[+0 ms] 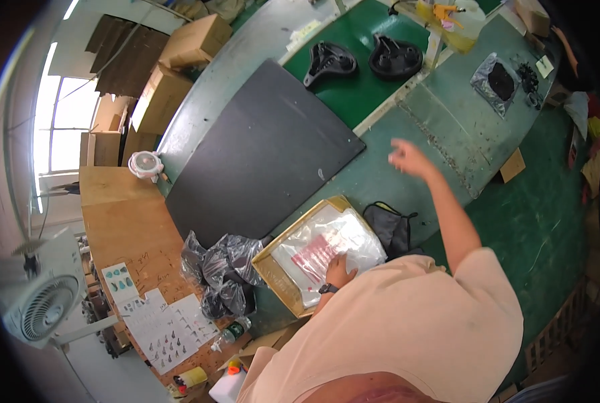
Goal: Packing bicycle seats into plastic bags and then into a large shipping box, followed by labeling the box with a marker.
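My left hand (340, 271), with a dark watch on the wrist, lies on a stack of clear plastic bags (313, 252) with red print. Its fingers reach out over the top bag. The bags fill a shallow, open cardboard box (276, 275) right in front of me. My right hand (409, 160) is held out over the green table (380, 181), fingers loosely bent and apart, with nothing seen in them. Left of it lies a large dark grey mat (266, 154). A black face mask (388, 227) rests between the box and my right arm.
Two black bicycle saddles (330, 62) lie at the back. Plastic-wrapped dark items (226, 265) and a bottle (235, 330) sit left of the box. A yellow-liquid spray bottle (462, 27) stands far right, near a bag of black parts (498, 82). A fan (45, 309) is at the left.
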`<state>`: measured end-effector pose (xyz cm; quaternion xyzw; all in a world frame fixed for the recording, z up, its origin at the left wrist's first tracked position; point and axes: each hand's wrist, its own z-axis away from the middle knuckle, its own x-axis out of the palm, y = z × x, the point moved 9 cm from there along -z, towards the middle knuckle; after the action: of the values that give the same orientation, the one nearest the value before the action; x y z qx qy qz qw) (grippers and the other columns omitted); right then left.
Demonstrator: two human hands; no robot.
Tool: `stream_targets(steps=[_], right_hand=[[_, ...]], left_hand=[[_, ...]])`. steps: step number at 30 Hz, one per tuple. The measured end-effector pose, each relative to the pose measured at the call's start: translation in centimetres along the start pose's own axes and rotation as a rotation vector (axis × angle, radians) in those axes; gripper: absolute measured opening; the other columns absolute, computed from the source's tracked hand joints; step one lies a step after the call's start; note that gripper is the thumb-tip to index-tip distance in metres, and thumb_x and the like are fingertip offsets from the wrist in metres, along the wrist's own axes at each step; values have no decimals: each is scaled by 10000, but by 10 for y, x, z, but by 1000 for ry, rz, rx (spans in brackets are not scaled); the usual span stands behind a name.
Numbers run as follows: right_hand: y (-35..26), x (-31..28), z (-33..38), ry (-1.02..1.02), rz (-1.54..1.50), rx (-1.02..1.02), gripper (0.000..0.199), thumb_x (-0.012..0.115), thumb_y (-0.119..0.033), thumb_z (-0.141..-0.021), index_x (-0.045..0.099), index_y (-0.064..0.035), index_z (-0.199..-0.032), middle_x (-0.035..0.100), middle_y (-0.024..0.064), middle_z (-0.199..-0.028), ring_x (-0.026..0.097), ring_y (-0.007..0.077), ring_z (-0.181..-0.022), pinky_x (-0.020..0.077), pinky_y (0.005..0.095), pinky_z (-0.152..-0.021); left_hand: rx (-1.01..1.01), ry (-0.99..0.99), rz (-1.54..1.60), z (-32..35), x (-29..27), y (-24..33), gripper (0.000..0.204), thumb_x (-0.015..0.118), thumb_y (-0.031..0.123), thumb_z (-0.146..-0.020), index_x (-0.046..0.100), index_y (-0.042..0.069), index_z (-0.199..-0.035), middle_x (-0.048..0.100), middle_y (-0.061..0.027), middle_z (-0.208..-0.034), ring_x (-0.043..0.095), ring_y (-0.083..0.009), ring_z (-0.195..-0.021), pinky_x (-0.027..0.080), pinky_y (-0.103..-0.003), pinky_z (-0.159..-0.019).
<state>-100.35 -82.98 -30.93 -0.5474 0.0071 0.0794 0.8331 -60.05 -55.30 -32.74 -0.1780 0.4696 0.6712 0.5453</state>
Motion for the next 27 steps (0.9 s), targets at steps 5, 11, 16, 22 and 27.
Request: stream_targets(steps=[5,11,16,22,27], right_hand=[[-31,-198,-198,531,173,-268,697,794,-214,-967,495,-22,-1567,677,62,-847,641,141,-691,546,342,-580],[-43,-256,-369,553,-465,90,995,760,-185,-975,93,-232,-1713,586,191,-1375,706,301,-817,643,407,-620],[-28,-230,-415,196,-545,239,844,700,-214,-1039,102,-120,-1628,677,296,-1141,708,414,-698,677,531,-576],[9,-180,-289,130,-667,123,821,694,-547,-1029,275,-142,-1607,740,208,-1097,749,338,-798,653,466,-694],[90,-82,-88,234,-1208,199,688,532,-634,-1087,529,-80,-1495,683,203,-1374,733,389,-1155,611,525,-1043]], left_hand=[[-91,17,-27,-36,-11,-1,775,829,299,-886,519,23,-1541,476,-331,-1585,499,-503,-1434,442,-554,-1194],[-400,92,287,-17,-1,-57,633,771,361,-950,634,-30,-1429,668,-297,-1396,609,-462,-1336,468,-485,-1172],[-493,44,362,-29,2,-43,582,752,357,-971,665,-21,-1405,668,-286,-1406,627,-437,-1323,481,-466,-1158],[-550,140,374,-44,-21,-29,406,743,212,-972,713,7,-1321,725,-222,-1321,700,-384,-1213,546,-465,-1057],[-424,245,201,-42,-41,-24,411,749,157,-930,702,29,-1318,698,-228,-1352,651,-423,-1266,524,-484,-1100]])
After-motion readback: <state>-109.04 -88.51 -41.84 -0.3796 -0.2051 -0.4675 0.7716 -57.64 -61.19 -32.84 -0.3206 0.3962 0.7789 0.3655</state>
